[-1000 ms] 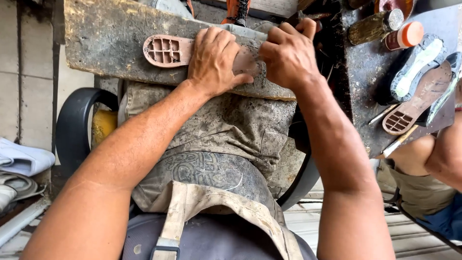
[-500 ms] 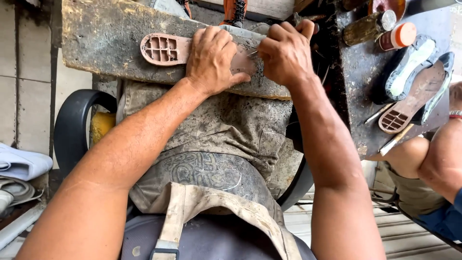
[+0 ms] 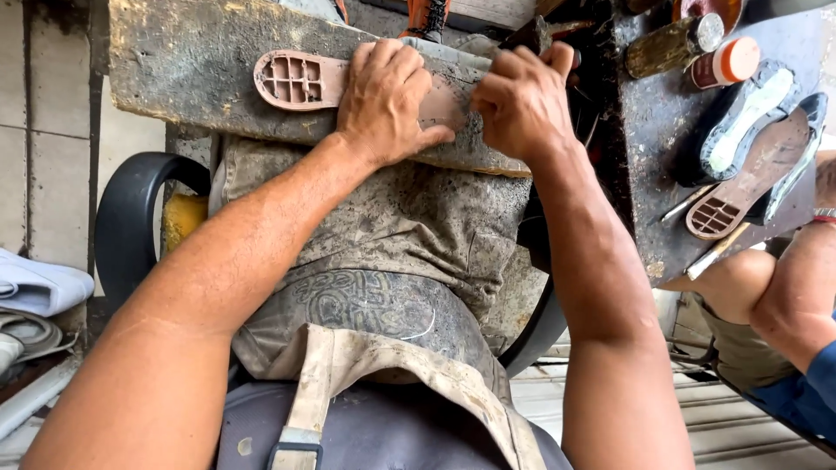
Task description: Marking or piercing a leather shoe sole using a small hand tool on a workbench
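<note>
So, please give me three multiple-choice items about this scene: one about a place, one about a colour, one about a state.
1. Where does the brown shoe sole lie?
A. on the worn board
B. on the floor
C. in a box

2. What colour is the bottle cap at upper right?
A. green
B. orange
C. white

3. How is the left hand?
A. raised in air
B. pressed flat on the sole
C. holding a bottle

Answers: 1 A, the board lies under it; 2 B, it is plainly orange; 3 B, the palm covers the sole's middle.
</note>
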